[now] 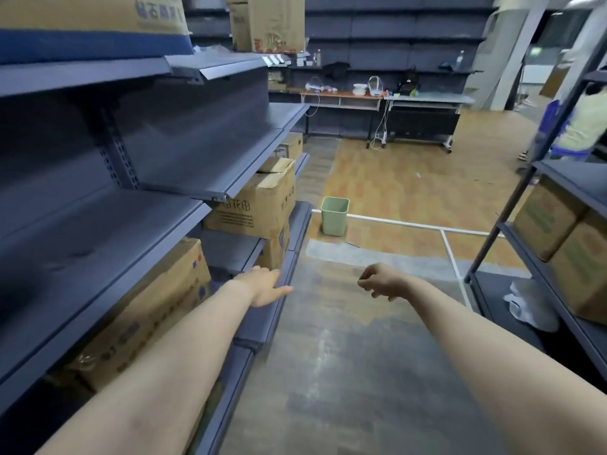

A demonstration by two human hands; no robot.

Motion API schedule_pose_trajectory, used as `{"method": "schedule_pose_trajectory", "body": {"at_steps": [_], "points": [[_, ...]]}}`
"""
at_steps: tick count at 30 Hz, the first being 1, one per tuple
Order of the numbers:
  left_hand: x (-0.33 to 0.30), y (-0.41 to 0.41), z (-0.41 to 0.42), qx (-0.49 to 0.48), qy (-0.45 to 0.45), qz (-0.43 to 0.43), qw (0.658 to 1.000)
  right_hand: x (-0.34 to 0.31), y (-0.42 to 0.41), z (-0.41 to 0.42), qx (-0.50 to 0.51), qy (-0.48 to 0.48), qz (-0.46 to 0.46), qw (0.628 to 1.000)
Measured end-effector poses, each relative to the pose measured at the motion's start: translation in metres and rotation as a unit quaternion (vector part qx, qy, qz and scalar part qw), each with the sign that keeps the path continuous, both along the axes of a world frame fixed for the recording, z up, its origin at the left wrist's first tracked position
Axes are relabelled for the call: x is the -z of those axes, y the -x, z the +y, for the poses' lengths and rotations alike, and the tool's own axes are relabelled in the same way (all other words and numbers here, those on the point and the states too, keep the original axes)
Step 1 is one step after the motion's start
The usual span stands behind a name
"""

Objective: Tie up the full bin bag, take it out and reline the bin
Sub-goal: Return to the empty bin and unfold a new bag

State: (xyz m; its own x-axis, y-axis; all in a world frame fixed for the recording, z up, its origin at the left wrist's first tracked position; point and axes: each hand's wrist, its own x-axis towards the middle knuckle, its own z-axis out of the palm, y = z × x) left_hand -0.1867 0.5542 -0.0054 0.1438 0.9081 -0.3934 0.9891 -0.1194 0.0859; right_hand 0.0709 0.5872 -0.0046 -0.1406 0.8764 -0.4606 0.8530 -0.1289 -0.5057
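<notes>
A pale green bin (334,216) stands on the floor ahead, at the end of the left shelving, with no liner showing at its rim. No bin bag is in sight. My left hand (265,287) reaches forward, fingers straight, over the edge of the lowest left shelf, and holds nothing. My right hand (377,281) hangs above the grey floor with its fingers loosely curled and nothing in it. Both hands are well short of the bin.
Blue metal shelving (164,152) with cardboard boxes (259,201) lines the left side. Another rack (555,205) with boxes stands on the right, crumpled white plastic (522,303) on its bottom shelf. Tables (387,100) with clutter stand at the back. A person (584,126) is at far right.
</notes>
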Motion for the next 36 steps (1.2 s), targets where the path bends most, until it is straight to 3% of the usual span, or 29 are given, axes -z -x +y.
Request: {"method": "schedule_pose_trajectory", "body": {"at_steps": [6,15,28,36], "points": [[0.001,-0.046,0.087,0.033,0.002,-0.008,0.999,0.001,-0.040,0.083,0.000,0.015,-0.026,1.000],[-0.006,-0.096,0.218,0.006,-0.020,-0.048,0.999,-0.015,-0.088,0.221,-0.016,0.006,-0.040,0.999],[0.013,-0.093,0.418,-0.028,0.002,0.001,1.000,0.015,-0.097,0.427,-0.057,0.024,-0.040,0.997],[0.009,-0.154,0.537,-0.017,0.010,0.000,1.000,0.019,-0.158,0.541,-0.038,0.042,-0.050,0.997]]}}
